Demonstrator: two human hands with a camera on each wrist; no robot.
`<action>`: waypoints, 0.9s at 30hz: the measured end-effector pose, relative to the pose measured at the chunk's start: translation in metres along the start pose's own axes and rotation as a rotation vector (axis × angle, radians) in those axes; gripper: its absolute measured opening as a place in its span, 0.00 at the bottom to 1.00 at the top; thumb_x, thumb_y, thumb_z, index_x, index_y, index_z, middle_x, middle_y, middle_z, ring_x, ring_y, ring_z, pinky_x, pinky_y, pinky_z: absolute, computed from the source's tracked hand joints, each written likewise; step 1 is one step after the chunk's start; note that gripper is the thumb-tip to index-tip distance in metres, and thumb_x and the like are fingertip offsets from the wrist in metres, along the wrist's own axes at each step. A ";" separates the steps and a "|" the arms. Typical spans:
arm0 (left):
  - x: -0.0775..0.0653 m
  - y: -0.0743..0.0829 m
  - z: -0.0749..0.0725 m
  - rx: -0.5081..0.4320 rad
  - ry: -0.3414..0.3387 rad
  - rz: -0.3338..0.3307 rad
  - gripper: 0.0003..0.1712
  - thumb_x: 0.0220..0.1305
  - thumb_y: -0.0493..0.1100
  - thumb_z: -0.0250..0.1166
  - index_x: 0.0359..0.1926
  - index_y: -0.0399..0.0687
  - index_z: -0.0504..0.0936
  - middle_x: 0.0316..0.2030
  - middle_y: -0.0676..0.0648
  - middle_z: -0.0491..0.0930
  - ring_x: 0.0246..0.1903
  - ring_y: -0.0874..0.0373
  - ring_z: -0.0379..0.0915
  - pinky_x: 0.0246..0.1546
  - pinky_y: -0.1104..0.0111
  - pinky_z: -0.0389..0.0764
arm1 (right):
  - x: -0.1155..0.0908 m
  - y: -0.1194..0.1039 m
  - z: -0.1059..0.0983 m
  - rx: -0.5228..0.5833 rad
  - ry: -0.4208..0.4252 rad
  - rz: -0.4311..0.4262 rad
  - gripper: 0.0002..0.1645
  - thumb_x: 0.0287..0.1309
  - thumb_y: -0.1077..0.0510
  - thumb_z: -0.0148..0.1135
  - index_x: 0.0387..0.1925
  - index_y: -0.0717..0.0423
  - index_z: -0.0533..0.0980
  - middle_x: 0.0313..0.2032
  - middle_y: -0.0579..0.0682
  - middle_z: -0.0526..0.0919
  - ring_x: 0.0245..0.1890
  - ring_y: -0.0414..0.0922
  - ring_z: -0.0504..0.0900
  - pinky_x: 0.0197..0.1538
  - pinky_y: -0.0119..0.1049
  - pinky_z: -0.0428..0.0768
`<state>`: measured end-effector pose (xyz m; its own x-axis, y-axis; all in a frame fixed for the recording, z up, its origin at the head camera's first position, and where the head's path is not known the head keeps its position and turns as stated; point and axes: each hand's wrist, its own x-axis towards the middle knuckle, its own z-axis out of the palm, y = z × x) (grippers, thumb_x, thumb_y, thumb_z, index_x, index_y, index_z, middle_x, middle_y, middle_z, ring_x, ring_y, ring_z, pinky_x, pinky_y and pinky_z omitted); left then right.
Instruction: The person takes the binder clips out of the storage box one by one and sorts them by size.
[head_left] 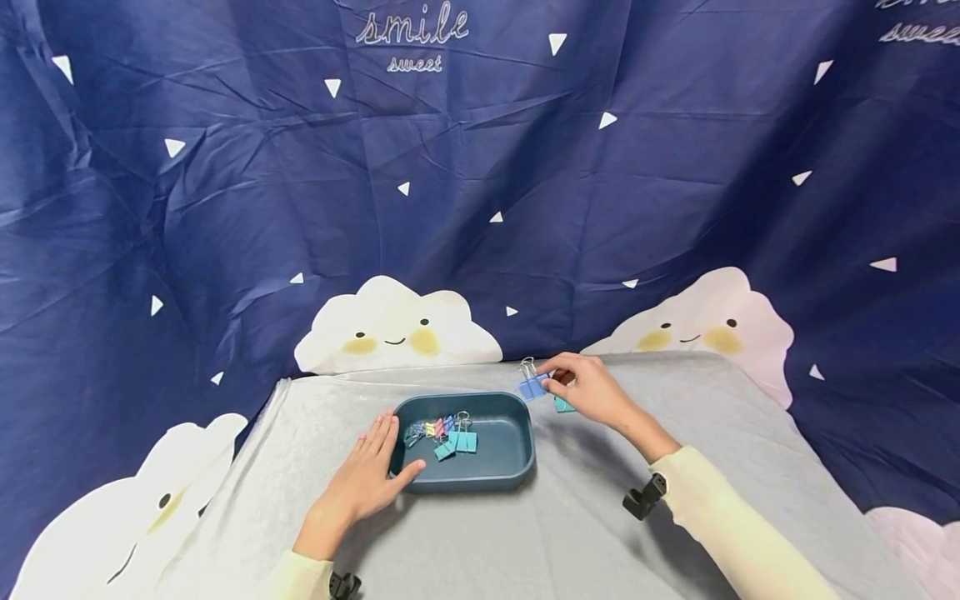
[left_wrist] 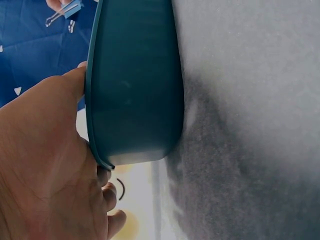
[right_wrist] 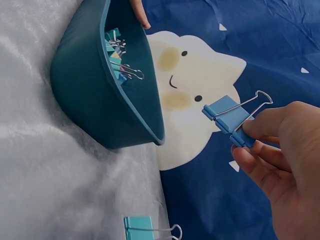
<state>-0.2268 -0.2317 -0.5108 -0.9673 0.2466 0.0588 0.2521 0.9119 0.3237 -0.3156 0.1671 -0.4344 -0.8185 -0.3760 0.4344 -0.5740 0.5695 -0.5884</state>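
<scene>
Between thumb and fingers, my right hand (head_left: 592,390) pinches a blue binder clip (right_wrist: 227,119) with silver wire handles. It holds the clip in the air beyond the right end of a dark teal box (head_left: 480,483). My left hand (head_left: 367,479) rests on the box's left end, fingers along the rim and thumb over the front edge. Inside the box lie a turquoise binder clip (head_left: 467,442) and several smaller clips (head_left: 435,428) in mixed colours. Another turquoise binder clip (right_wrist: 139,229) lies on the cloth to the right, partly hidden by my right hand in the head view.
A grey cloth (head_left: 480,542) covers the table. Behind its far edge hangs a dark blue curtain (head_left: 465,167) printed with white clouds and small triangles. Black wrist devices (head_left: 643,497) sit at both cream sleeves.
</scene>
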 end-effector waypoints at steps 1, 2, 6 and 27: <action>0.000 0.000 0.000 0.005 -0.006 -0.002 0.59 0.76 0.74 0.52 0.85 0.35 0.47 0.86 0.38 0.42 0.86 0.40 0.39 0.85 0.43 0.50 | -0.001 0.001 -0.002 -0.004 0.008 -0.002 0.11 0.64 0.64 0.74 0.47 0.56 0.89 0.39 0.48 0.91 0.34 0.39 0.87 0.42 0.33 0.87; 0.001 -0.001 0.001 0.007 -0.008 -0.003 0.59 0.76 0.75 0.51 0.85 0.35 0.47 0.86 0.38 0.42 0.86 0.40 0.39 0.85 0.43 0.49 | -0.002 0.003 -0.004 -0.008 0.017 -0.004 0.11 0.63 0.64 0.74 0.47 0.56 0.90 0.38 0.48 0.91 0.33 0.39 0.87 0.41 0.33 0.87; 0.001 -0.001 0.002 0.011 -0.010 -0.006 0.59 0.76 0.75 0.51 0.85 0.36 0.47 0.86 0.38 0.42 0.86 0.40 0.40 0.85 0.44 0.49 | -0.007 0.009 -0.010 -0.019 0.041 -0.001 0.10 0.63 0.64 0.74 0.46 0.56 0.90 0.37 0.48 0.91 0.33 0.39 0.87 0.42 0.35 0.88; -0.001 0.002 0.002 -0.010 0.034 0.007 0.58 0.75 0.72 0.55 0.84 0.32 0.51 0.85 0.35 0.47 0.85 0.37 0.43 0.83 0.40 0.53 | -0.032 0.043 -0.039 -0.038 0.095 0.124 0.10 0.65 0.65 0.72 0.47 0.59 0.89 0.39 0.55 0.92 0.35 0.43 0.89 0.39 0.28 0.85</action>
<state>-0.2255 -0.2291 -0.5120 -0.9659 0.2414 0.0935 0.2588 0.9070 0.3322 -0.3133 0.2325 -0.4473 -0.8756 -0.2319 0.4237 -0.4662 0.6353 -0.6157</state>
